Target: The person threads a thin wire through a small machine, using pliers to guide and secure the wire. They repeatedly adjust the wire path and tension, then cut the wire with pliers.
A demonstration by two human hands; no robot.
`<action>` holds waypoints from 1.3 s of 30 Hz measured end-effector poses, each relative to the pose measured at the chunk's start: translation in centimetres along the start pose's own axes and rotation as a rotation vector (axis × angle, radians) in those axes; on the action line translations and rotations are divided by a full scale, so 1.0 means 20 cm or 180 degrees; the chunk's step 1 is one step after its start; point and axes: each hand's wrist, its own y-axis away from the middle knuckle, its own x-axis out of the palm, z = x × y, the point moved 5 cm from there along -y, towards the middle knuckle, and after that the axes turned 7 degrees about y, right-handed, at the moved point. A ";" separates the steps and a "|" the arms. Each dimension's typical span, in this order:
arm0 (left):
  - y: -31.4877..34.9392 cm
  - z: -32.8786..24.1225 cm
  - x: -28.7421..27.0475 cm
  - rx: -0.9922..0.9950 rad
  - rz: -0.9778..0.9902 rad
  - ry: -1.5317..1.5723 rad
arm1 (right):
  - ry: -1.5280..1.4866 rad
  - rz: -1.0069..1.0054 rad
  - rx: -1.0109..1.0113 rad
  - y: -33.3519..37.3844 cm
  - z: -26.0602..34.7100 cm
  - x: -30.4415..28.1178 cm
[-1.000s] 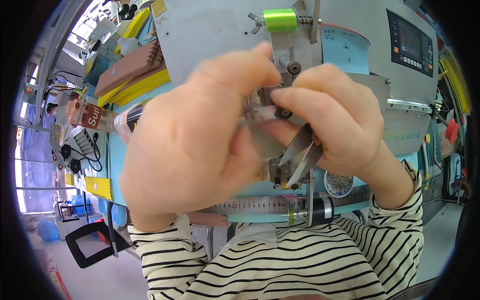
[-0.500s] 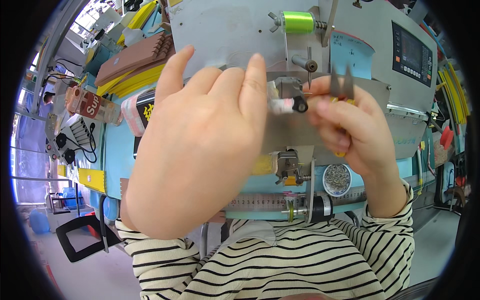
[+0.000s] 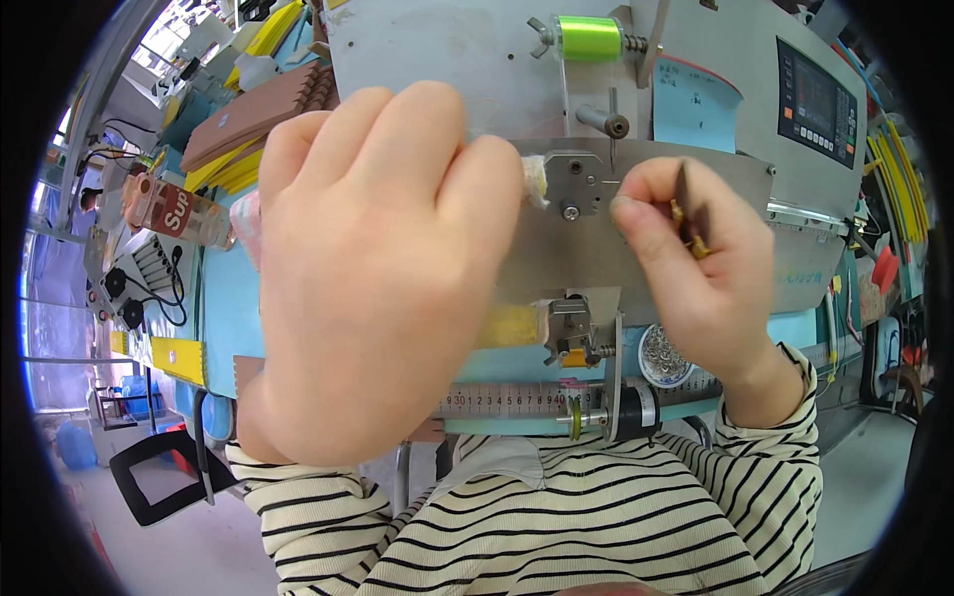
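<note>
My left hand (image 3: 378, 258) is raised over the grey metal plate (image 3: 556, 253), its back up and fingers curled in. Whatever lies under those fingers is hidden. Just right of them sits a small metal bracket (image 3: 578, 187) with a screw and a frayed pale pad on its left side. A thin pin (image 3: 610, 182) shows at its right edge, close to my right fingertips. My right hand (image 3: 711, 268) is closed around dark-bladed thread snips (image 3: 684, 211) with yellowish handles, thumb and forefinger drawn together. Any small thing pinched there cannot be made out.
Bright green thread (image 3: 588, 38) is wound on a spool at the back. Nearer me stand a second clamp (image 3: 569, 328), a black cylinder (image 3: 638, 412), a bowl of small metal pieces (image 3: 666, 356) and a ruler (image 3: 497, 399). A control panel (image 3: 817, 104) is at the back right.
My left hand has curled its outstretched fingers and shifted slightly left. The pale cylinder with a black round end at the bracket is out of sight. In my right hand the snips have turned.
</note>
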 end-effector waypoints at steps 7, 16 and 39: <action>-0.02 0.00 0.00 0.0011 0.0040 0.0148 | 0.0041 -0.0229 -0.0130 0.02 -0.03 -0.02; 0.01 0.02 0.00 -0.0056 0.0032 0.0218 | 0.0186 -0.0505 -0.0293 0.00 -0.02 -0.01; -0.17 0.11 0.03 0.1117 0.1135 0.1944 | -0.1078 0.0231 -0.0951 0.07 0.06 -0.28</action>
